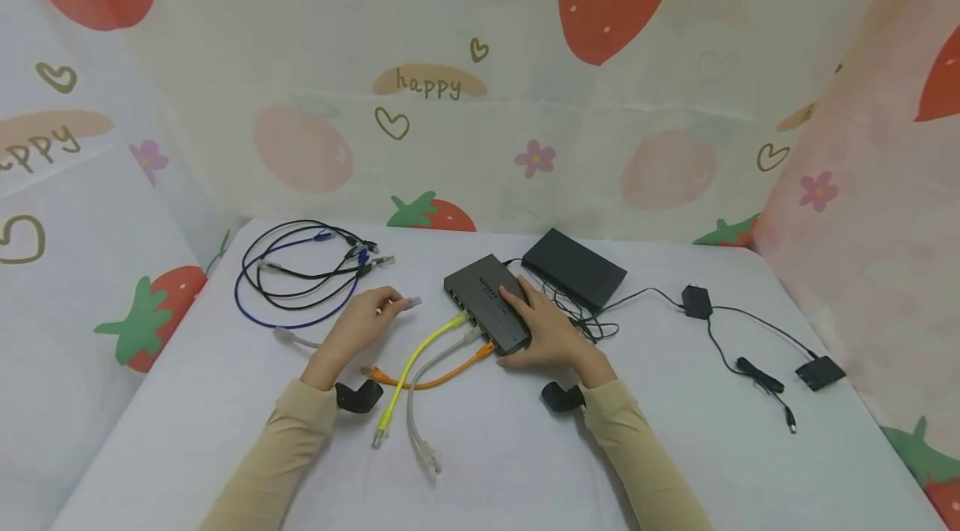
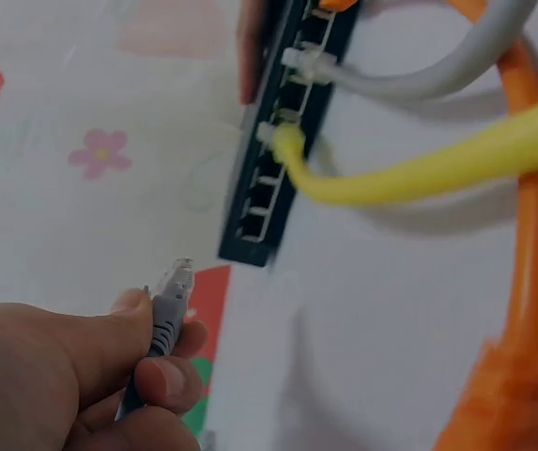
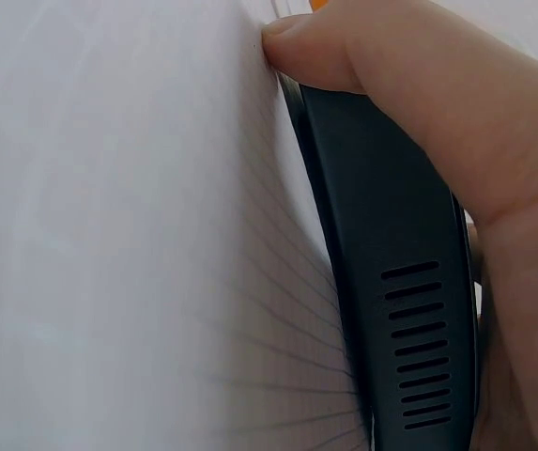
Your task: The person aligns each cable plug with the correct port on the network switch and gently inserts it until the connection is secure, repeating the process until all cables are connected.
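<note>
My left hand (image 1: 358,324) pinches the plug of a grey network cable (image 2: 168,315) between thumb and fingers, left of a black network switch (image 1: 480,288). The clear tip points toward the switch's port side, apart from it. My right hand (image 1: 553,329) grips the switch by its near right end, thumb at the front corner and fingers over the top. A yellow cable (image 1: 412,358), a second grey cable (image 1: 411,410) and an orange cable (image 1: 448,382) run from its ports. In the left wrist view, open ports show beyond the yellow plug.
Coiled black and blue cables (image 1: 363,257) lie at the back left. Behind the switch is a flat black box (image 1: 573,268) with a thin bundled cord beside it. A power adapter (image 1: 696,303) and another black adapter (image 1: 821,373) with cords lie on the right.
</note>
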{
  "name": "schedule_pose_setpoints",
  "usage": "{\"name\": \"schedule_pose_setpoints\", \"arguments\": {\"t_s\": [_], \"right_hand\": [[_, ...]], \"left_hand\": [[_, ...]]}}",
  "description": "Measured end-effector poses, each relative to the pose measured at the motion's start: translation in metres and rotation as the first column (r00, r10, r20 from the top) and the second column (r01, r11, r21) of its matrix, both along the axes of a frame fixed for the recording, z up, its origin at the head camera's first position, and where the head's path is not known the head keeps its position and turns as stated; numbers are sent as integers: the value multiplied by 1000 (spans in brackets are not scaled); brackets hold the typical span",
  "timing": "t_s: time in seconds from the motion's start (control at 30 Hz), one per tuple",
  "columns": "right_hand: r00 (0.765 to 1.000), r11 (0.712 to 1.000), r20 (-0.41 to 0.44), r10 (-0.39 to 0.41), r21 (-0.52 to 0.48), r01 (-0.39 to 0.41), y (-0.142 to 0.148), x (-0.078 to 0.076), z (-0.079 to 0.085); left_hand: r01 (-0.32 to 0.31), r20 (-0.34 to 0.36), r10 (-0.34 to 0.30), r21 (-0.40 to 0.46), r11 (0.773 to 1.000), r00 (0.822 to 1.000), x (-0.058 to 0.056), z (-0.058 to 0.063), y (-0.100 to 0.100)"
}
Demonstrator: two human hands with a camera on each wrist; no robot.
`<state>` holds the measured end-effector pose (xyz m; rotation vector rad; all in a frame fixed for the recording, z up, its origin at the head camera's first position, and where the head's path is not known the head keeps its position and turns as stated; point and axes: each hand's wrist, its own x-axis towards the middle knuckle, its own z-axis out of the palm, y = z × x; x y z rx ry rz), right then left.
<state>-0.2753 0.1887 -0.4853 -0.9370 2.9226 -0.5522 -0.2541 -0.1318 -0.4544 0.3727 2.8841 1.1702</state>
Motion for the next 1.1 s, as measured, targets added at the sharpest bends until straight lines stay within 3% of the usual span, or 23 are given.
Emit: {"name": "schedule_pose_setpoints", "arguments": {"t_s": [0.33,0.73,1.1], "right_hand": [[1000,1000,9,-13,14,13,-2,0,0],[1000,1000,5,-3,7,3,-2,0,-1],[1000,1000,4,-21,3,21,-1,-1,-1]], "left_hand": [[30,24,-32,64,998,999,-15,-22,21],[88,61,-95,110,990,994,-26,-32,42],[26,82,-37,137,990,996,-29,-34,50]]}}
